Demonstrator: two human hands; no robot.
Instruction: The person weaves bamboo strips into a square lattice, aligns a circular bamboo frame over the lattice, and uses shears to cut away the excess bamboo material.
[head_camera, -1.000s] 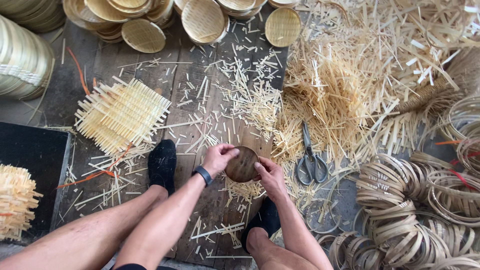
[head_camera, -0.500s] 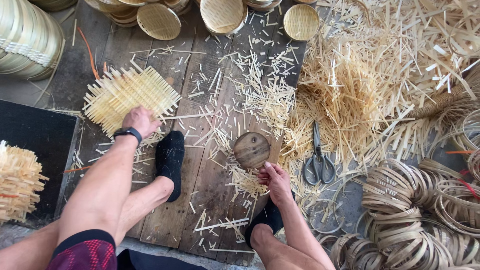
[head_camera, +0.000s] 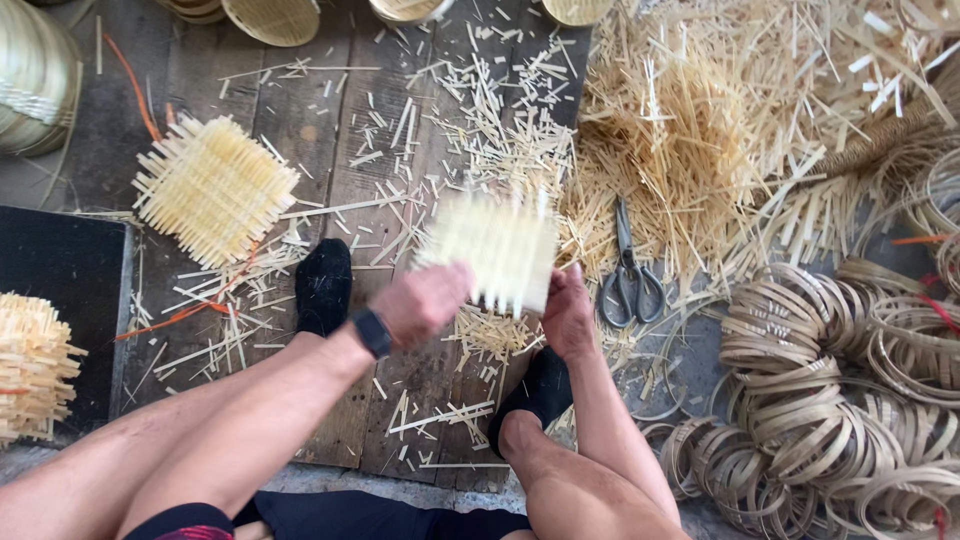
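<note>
Gripping a blurry woven bamboo mat (head_camera: 495, 250) with both hands, left hand (head_camera: 425, 300) and right hand (head_camera: 565, 310) fingers clamped on its lower edge over the plank floor (head_camera: 350, 130), ends looking untrimmed, scissors (head_camera: 628, 270) lying untouched nearby.
</note>
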